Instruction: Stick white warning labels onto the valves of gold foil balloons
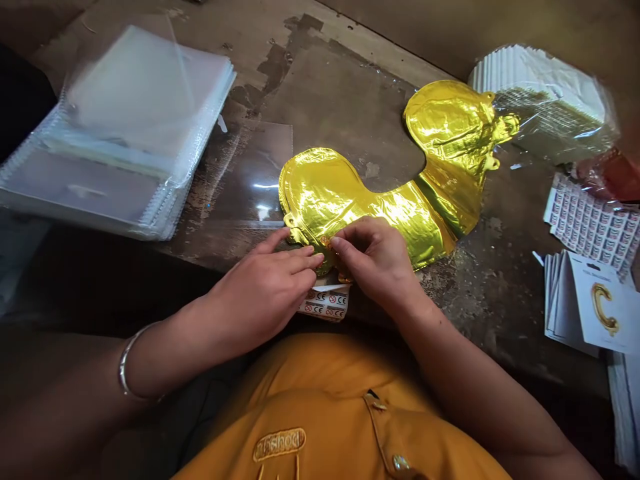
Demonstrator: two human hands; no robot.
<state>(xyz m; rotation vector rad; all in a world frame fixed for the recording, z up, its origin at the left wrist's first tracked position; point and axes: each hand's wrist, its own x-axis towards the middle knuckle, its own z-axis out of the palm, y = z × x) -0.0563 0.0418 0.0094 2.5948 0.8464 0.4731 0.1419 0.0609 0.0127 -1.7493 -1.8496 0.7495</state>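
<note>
A flat gold foil balloon [345, 193], curved like a letter C, lies on the worn table in front of me. My left hand [265, 287] rests on its near left end, fingers stretched out and pressing the foil. At that same end, my right hand [377, 257] has its thumb and index finger pinched together on a small sticker [325, 241] against the foil. Just below the fingers, a strip of printed stickers [327, 303] with CE marks sticks out at the table edge, partly hidden by the left hand.
Stacked clear plastic bags [145, 113] lie at the left, with a single clear bag [250, 173] beside them. At the right are a plastic-wrapped stack of white cards [545, 100], a sticker sheet [595, 220] and folded cards [603, 303] picturing a gold C.
</note>
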